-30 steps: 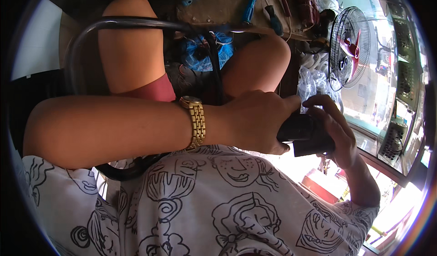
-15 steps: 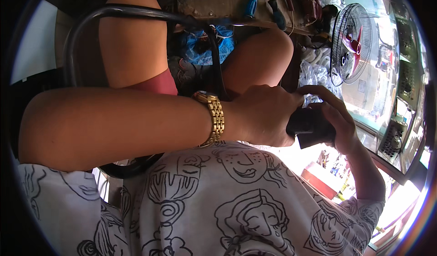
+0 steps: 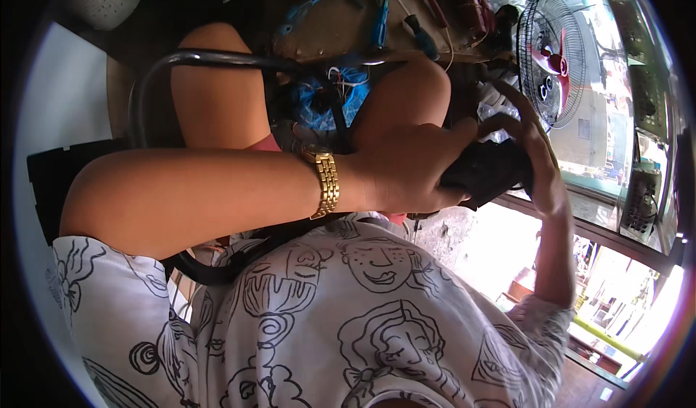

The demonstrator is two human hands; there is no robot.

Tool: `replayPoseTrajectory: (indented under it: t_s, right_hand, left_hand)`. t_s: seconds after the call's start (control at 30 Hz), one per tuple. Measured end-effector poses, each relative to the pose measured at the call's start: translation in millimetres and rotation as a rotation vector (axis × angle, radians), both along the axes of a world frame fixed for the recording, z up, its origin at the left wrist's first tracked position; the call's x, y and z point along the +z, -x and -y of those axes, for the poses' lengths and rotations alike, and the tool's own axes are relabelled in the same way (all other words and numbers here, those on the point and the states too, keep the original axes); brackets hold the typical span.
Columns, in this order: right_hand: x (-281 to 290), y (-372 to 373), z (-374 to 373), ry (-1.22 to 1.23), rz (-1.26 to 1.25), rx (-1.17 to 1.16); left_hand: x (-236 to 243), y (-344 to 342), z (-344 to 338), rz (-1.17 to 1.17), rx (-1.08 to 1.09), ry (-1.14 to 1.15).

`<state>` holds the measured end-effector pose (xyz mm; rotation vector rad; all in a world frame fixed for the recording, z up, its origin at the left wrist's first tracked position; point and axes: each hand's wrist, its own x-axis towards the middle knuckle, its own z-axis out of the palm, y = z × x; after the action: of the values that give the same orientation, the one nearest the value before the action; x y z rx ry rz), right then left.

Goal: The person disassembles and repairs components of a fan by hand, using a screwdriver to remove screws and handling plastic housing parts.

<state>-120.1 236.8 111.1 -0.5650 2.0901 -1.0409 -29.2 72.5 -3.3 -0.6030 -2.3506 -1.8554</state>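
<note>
A small dark object with a boxy body (image 3: 491, 170) is held between my two hands, to the right of my knees; its exact kind cannot be made out. My left hand (image 3: 406, 163), with a gold watch (image 3: 326, 183) on the wrist, reaches across and grips its left side. The thumb lies along the lower edge, and most of the other fingers are hidden. My right hand (image 3: 540, 154) wraps the right side, with one finger raised off it and another bent over the top.
A wooden worktop (image 3: 348, 31) beyond my knees bears several tools, including a blue-handled screwdriver (image 3: 380, 27). A fan with red blades (image 3: 554, 60) stands at the right by a glass case (image 3: 602, 147). Blue plastic (image 3: 330, 100) lies between my legs, near a black tubular frame (image 3: 217, 59).
The dark object has turned and tilted in my hands. A finger of my right hand has lifted up and away from it. The whole view has shifted a little.
</note>
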Motion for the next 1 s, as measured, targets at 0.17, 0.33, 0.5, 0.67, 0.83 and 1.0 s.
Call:
replayPoseTrajectory:
  t_s: [0.17,0.33,0.5,0.67,0.83,1.0]
  right_hand:
    - [-80,-20,-12,0.753,-0.822,-0.212]
    - [-97,-16,20,1.043,-0.709,-0.725]
    - [-81,-14,24,0.862,-0.870,-0.623]
    - [-70,-5,25,0.660,-0.573,-0.696]
    - [-66,-7,26,0.577,-0.577,-0.677]
    - [-67,-4,30,0.614,-0.380,-0.651]
  left_hand:
    - [0,8,7,0.084,-0.029,0.094]
    - [-2,6,13,-0.047,0.096,0.177]
    - [-1,4,9,-0.171,0.193,0.191]
    - [1,0,8,-0.083,0.170,0.213]
    - [5,-1,9,0.036,0.102,0.199]
    - [3,3,13,-0.039,0.144,0.268]
